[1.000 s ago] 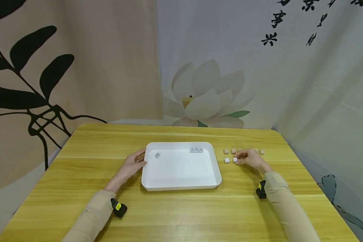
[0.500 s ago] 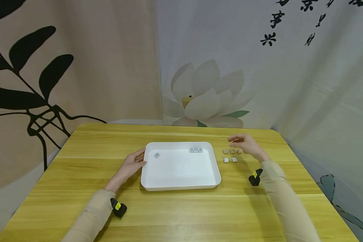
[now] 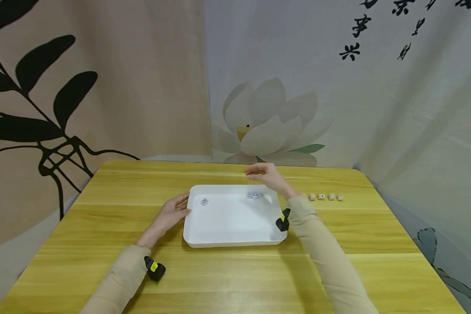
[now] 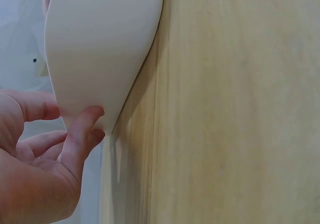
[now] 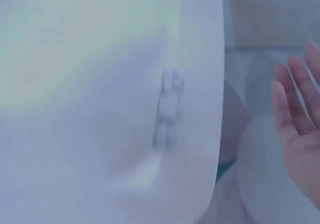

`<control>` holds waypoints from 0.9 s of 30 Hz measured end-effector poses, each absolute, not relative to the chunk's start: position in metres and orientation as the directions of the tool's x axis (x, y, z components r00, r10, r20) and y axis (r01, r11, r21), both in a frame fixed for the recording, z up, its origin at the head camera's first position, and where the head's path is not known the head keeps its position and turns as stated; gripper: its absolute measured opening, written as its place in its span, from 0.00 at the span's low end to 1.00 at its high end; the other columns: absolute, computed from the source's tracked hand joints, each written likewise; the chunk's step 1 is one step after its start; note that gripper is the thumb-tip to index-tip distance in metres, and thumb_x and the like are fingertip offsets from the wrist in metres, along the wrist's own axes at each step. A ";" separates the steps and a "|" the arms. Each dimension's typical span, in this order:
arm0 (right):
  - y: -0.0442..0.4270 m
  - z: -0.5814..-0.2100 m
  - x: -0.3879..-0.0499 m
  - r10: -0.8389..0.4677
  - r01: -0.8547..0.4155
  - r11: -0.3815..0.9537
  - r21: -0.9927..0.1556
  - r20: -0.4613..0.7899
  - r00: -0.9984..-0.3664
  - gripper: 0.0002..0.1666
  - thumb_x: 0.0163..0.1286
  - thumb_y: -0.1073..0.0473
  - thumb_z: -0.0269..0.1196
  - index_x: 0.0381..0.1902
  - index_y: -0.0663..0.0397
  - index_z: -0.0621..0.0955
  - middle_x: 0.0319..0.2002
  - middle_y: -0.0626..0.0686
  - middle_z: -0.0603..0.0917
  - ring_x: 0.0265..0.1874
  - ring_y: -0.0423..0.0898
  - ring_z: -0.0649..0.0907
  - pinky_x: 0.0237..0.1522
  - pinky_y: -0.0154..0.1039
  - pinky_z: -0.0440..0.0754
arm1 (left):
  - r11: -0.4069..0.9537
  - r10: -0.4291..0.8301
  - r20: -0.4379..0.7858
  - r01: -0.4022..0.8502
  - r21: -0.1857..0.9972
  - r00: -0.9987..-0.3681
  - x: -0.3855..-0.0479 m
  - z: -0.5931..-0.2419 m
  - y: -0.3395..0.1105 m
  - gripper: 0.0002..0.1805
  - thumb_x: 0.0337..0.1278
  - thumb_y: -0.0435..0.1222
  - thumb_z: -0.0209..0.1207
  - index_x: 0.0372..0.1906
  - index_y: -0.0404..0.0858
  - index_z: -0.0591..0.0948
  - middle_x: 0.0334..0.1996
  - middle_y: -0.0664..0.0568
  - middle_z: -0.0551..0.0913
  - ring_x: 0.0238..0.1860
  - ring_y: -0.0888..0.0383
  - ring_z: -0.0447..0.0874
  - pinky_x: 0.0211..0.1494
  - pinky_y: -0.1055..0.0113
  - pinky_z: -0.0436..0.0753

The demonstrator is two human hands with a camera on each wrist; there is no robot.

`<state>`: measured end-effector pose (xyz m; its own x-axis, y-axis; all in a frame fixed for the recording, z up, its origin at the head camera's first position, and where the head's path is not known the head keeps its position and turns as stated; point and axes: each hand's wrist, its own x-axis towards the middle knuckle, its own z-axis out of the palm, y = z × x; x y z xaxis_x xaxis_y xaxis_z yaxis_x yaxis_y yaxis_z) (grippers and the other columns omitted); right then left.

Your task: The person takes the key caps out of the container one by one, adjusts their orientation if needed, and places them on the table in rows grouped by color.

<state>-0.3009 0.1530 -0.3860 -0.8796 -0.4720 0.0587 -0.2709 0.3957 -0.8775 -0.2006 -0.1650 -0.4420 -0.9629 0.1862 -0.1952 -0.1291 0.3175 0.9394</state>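
At its left side, my left hand [image 3: 175,211] holds the white tray [image 3: 223,222]; in the left wrist view its thumb [image 4: 82,129] and fingers pinch the tray's end. Inside the tray, three small keycap-like pieces [image 3: 255,195] stand in a row near the far right corner. One more such piece [image 3: 204,202] lies turned at the left. My right hand [image 3: 264,174] hovers past the tray's far edge, above the row. Its fingers are extended and hold nothing in the right wrist view, where the row [image 5: 167,106] looks blurred.
Several small pale pieces [image 3: 321,196] line up on the wooden table [image 3: 227,279] right of the tray. My right sleeve [image 3: 318,244] crosses in front of that area and hides part of it. A printed curtain [image 3: 161,87] hangs behind the table.
My right hand left the small pieces on the table, rose, and moved left over the tray's far edge. Two white pieces there are now hidden by the right arm. The left hand stayed put.
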 end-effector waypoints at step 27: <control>0.039 -0.438 -0.291 -0.656 -0.340 0.476 -0.811 -0.070 -0.751 0.18 0.60 0.64 0.66 0.50 0.55 0.83 0.50 0.52 0.86 0.49 0.45 0.84 0.51 0.32 0.81 | 0.315 0.198 -0.208 -0.138 0.939 -0.958 -0.201 -0.442 -0.166 0.34 0.67 0.28 0.46 0.75 0.33 0.49 0.75 0.35 0.48 0.71 0.38 0.58 0.59 0.54 0.81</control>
